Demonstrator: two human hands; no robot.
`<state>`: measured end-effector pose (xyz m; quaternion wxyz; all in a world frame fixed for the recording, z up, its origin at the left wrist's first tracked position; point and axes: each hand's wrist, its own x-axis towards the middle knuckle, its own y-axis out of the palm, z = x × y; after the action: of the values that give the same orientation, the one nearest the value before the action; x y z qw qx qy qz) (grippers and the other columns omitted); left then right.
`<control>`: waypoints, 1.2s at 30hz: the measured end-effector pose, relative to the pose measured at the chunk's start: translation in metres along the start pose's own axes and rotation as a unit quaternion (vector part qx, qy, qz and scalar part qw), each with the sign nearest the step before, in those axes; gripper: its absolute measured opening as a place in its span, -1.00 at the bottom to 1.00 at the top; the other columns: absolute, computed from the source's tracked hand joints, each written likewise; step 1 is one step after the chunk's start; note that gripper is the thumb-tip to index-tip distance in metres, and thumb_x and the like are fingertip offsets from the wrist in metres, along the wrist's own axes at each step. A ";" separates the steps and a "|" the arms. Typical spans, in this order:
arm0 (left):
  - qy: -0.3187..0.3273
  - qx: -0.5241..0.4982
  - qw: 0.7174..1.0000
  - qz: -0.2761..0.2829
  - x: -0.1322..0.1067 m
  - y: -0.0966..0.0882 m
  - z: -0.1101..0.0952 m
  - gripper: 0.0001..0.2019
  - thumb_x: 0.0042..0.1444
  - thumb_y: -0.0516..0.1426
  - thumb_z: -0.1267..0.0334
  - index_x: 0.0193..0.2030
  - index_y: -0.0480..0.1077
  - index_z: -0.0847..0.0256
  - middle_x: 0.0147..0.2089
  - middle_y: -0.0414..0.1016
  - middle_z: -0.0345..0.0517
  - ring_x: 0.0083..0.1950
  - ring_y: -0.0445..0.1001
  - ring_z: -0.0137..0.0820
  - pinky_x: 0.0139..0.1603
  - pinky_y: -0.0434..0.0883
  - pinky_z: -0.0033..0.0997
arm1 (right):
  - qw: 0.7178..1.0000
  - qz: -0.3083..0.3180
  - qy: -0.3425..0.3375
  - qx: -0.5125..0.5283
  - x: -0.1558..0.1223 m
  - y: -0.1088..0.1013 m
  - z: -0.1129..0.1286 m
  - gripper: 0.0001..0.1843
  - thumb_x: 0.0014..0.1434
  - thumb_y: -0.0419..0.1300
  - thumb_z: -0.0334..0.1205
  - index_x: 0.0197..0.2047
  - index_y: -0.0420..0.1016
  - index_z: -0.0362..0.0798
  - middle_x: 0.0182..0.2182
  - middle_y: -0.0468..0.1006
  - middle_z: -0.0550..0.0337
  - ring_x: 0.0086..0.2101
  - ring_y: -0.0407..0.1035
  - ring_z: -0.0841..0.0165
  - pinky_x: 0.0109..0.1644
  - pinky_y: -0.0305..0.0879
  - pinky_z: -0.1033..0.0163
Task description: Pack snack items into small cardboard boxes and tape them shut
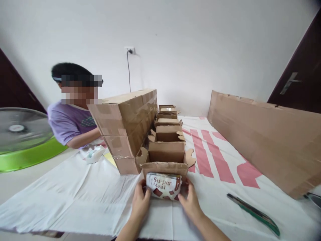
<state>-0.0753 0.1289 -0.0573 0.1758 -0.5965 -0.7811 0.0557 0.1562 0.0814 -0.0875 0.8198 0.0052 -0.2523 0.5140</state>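
Note:
Both my hands grip a white packet (164,187) printed "Su-per Meal" with dark red diamond shapes, one at each side. My left hand (140,199) has its thumb on the packet's left edge, and my right hand (191,201) presses its thumb on the lower right corner. Some fingers are hidden behind it. Directly behind the packet stands an open cardboard box (167,157), its side flaps spread outward. The packet is upright against or just in front of the box's near wall; I cannot tell if they touch.
More open boxes (170,136) run back in a row. Stacked taped cartons (136,110) wall off the left; a large cardboard panel (260,134) stands right. A green-handled cutter (254,214) lies near right. A tape dispenser (95,154), person (72,117) and fan (22,134) are left.

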 end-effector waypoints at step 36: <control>0.016 -0.030 0.999 0.022 -0.002 -0.005 -0.001 -0.62 0.02 0.11 0.21 0.00 0.34 0.25 -0.05 0.47 0.09 0.01 0.46 -0.11 0.11 0.35 -0.01 | 0.872 0.214 -0.268 -0.348 0.138 -0.003 0.157 -0.64 0.24 0.10 -0.25 0.09 0.43 -0.06 -0.04 0.54 0.03 -0.04 0.38 0.21 0.09 0.30 0.08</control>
<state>-0.0787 0.1251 -0.0553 0.1693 -0.6198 -0.7658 0.0263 0.1420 0.1541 0.1077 0.5393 -0.1965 -0.6201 0.5348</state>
